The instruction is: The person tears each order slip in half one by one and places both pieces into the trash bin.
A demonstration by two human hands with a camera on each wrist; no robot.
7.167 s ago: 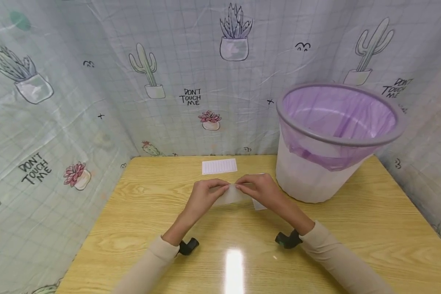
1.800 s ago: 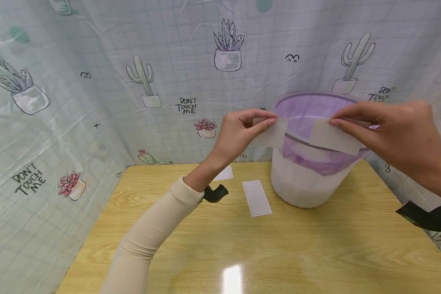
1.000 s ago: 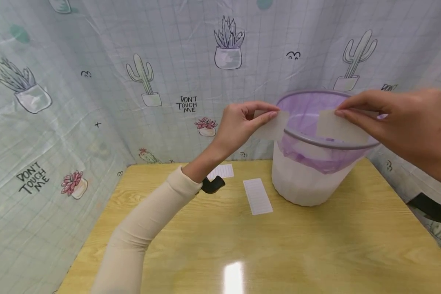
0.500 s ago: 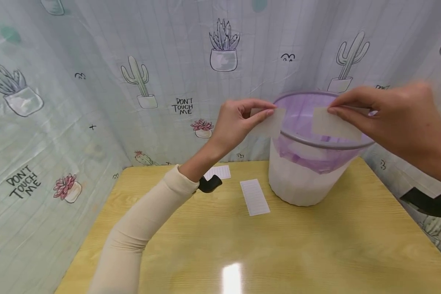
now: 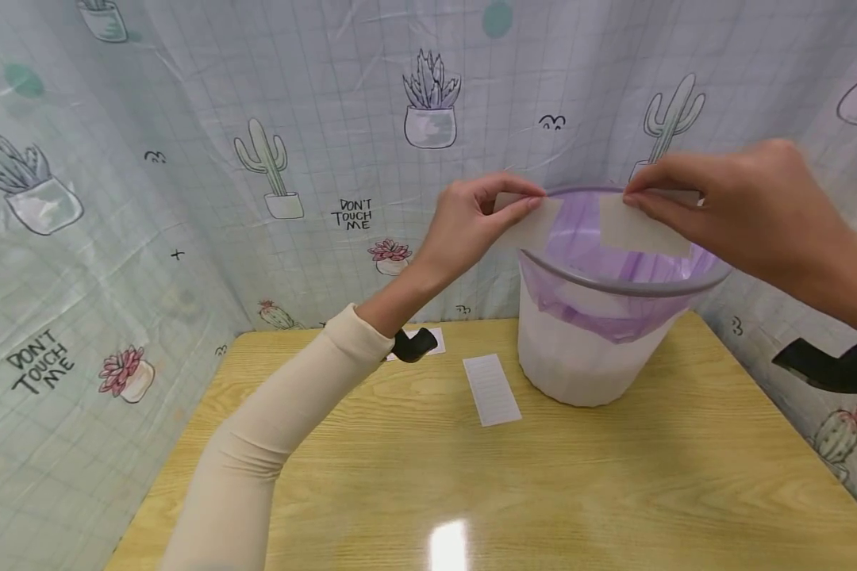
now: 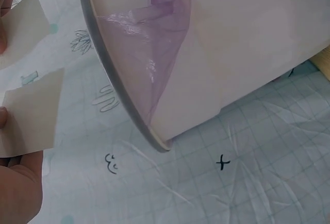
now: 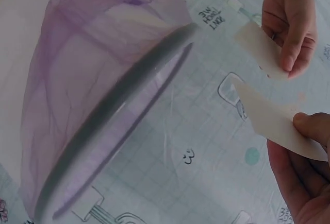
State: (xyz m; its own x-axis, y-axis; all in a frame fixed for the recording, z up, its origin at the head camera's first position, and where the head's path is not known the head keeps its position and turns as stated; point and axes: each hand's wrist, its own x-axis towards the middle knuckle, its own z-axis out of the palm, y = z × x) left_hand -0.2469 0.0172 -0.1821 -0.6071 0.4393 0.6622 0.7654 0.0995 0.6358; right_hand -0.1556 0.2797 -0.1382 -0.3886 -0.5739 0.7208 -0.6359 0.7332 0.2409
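Note:
In the head view my left hand point(image 5: 464, 226) pinches a small white piece of paper point(image 5: 537, 228) between thumb and fingertips. My right hand point(image 5: 750, 210) pinches a similar piece of paper point(image 5: 636, 230). Both pieces hang apart from each other at the height of the bin's grey rim point(image 5: 614, 287). The right piece overlaps the opening of the white bin point(image 5: 578, 365); the left piece overlaps its left edge. Each wrist view shows both papers beside the rim, such as the left hand's paper point(image 6: 33, 116) and the right hand's paper point(image 7: 278, 123).
A purple liner point(image 5: 607, 317) folds over the bin's rim. On the wooden table point(image 5: 414, 468) lies a lined paper slip point(image 5: 491, 388), left of the bin. A second slip point(image 5: 437, 341) lies farther back, partly hidden by the left wrist's black mount point(image 5: 414, 346). A printed curtain point(image 5: 343, 119) surrounds the table.
Earliest, both hands met over the table at one whitish paper. They have since risen rightward to the bin, apart, each with a piece. Over the last second they shift slightly up and left in view.

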